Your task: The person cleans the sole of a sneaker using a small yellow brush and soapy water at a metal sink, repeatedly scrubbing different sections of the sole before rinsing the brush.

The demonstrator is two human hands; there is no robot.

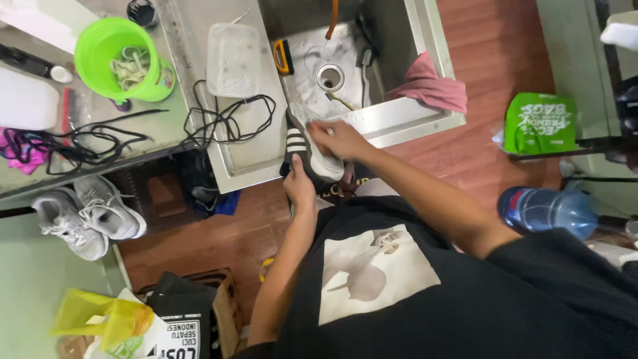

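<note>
From the head camera we hold a black sneaker with white stripes [307, 154] over the front rim of the steel sink [399, 116]. Our left hand [299, 186] grips its heel end from below, fingers wrapped around it. Our right hand [335, 138] presses on its white sole, fingers close together; whether they pinch anything we cannot tell. The sneaker looks light, soft-sided and probably wet, so the firm sole and heel seem the safest hold.

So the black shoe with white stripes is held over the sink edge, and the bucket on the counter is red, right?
Not quite. The bucket is green, not red, as the head view shows. The rest holds: the left hand and right hand hold the black shoe with white stripes over the sink edge.
</note>
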